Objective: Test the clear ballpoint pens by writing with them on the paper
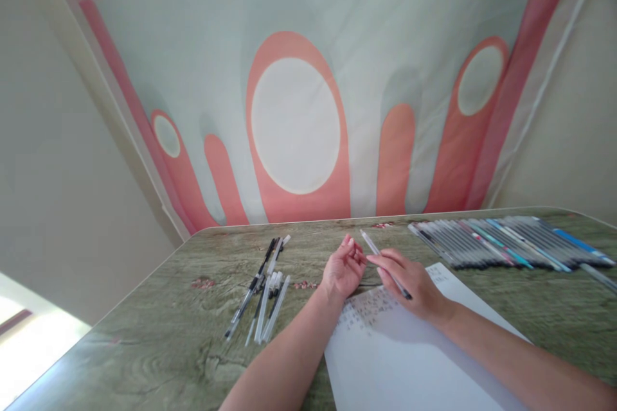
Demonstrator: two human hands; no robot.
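left hand [343, 270]: curled, fingertips pinched | right hand [409, 281]: closed, palm down

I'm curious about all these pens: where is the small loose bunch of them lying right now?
In the head view, the loose bunch of pens lies on the green table, left of the left hand and the sheet of paper.

Just beyond my right hand [413, 284] I see a clear, glossy plastic pen [384, 263]; under that hand, matt white paper [409, 353]. Left of my left hand [343, 268], glossy plastic pens [264, 295] lie on the table [159, 340], a green wood-grain surface with a soft sheen. Beyond both hands hangs matt printed cloth [308, 77].
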